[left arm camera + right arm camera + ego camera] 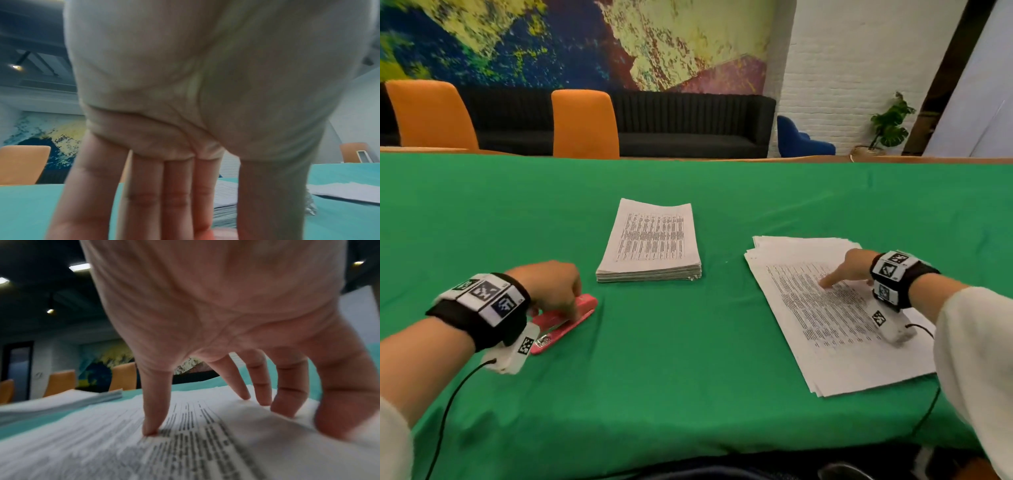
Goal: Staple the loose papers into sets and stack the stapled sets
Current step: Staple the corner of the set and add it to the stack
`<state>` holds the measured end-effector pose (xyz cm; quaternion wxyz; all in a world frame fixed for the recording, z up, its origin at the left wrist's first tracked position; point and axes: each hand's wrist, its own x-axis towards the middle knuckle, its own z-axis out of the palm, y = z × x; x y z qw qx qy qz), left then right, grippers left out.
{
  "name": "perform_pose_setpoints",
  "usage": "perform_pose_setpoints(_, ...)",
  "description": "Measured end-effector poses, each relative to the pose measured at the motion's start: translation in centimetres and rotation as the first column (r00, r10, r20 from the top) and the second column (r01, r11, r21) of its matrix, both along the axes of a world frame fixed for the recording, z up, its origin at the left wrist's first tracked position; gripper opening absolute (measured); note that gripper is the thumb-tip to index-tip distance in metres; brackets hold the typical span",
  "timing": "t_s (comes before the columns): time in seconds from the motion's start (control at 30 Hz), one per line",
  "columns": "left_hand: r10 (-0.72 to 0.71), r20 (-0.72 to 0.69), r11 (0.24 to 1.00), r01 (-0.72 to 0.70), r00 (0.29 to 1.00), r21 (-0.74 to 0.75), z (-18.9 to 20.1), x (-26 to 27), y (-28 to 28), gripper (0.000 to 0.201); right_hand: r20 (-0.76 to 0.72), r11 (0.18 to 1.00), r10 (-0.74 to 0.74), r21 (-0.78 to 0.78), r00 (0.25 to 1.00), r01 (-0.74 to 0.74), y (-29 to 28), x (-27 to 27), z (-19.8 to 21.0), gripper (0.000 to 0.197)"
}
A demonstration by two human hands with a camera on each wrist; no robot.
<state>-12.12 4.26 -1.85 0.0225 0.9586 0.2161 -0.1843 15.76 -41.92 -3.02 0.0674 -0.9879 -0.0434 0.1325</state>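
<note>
The red stapler (566,322) is lying flat on the tabletop (671,370), at the left side, near the front edge. The L hand (551,286) is resting on its far end. Its fingers (176,194) are reaching down straight and close together, thumb apart, touching the stapler w/o curling around it. At the right, the R hand (851,269) is pressing w/ spread fingertips (151,426) on a loose pile of printed sheets (825,342). Between both, further back, a neat stack of paper (650,243) is sitting.

An office meeting room: long green-clothed table (688,342), orange chairs (584,123), printed paper stacks (650,243).
</note>
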Motion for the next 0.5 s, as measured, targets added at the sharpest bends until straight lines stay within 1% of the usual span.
perform_pose_setpoints(0.1,-0.160,0.028,0.985,0.157,0.987,0.075,-0.2,0.3,-0.4,0.035,-0.014,0.997,-0.055,0.044,0.998,0.055,-0.3,0.0,-0.2,0.087)
perform_pose_setpoints(0.13,-0.205,0.030,0.977,0.203,0.978,0.064,-0.3,0.3,-0.4,0.039,-0.008,0.994,-0.072,0.080,0.997,0.072,-0.3,0.1,-0.2,0.082)
perform_pose_setpoints(0.23,-0.311,0.013,0.950,0.311,0.950,-0.001,-0.4,-0.2,-1.0,0.040,0.060,0.971,-0.125,0.210,0.990,0.110,-0.4,0.1,-0.2,0.065)
perform_pose_setpoints(0.27,-0.346,0.014,0.938,0.346,0.938,-0.003,-0.5,-0.5,-1.0,0.043,0.074,0.948,-0.138,0.298,0.988,0.110,-0.5,0.0,0.1,0.054)
perform_pose_setpoints(0.33,-0.407,0.034,0.913,0.405,0.913,0.055,-0.4,-1.2,-0.8,0.048,0.029,0.896,-0.133,0.431,0.991,0.107,-0.8,-0.3,1.4,0.026)
perform_pose_setpoints(0.37,-0.407,0.065,0.912,0.401,0.911,0.080,-0.4,-1.5,-0.5,0.048,-0.029,0.875,-0.089,0.476,0.996,0.092,-1.2,-0.2,2.3,0.025)
perform_pose_setpoints(0.4,-0.373,0.113,0.927,0.366,0.921,0.083,-0.4,-1.7,-0.1,0.045,-0.089,0.846,-0.039,0.527,0.995,0.080,-1.6,-0.1,3.2,0.032)
perform_pose_setpoints(0.47,-0.241,0.258,0.970,0.228,0.936,0.079,-0.1,-2.1,0.4,0.030,-0.171,0.761,0.056,0.646,0.984,0.069,-2.2,0.0,5.1,0.046)
perform_pose_setpoints(0.5,-0.171,0.323,0.985,0.149,0.931,0.092,-0.1,-2.3,0.5,0.023,-0.173,0.723,0.099,0.689,0.980,0.049,-2.2,-0.2,6.3,0.046)
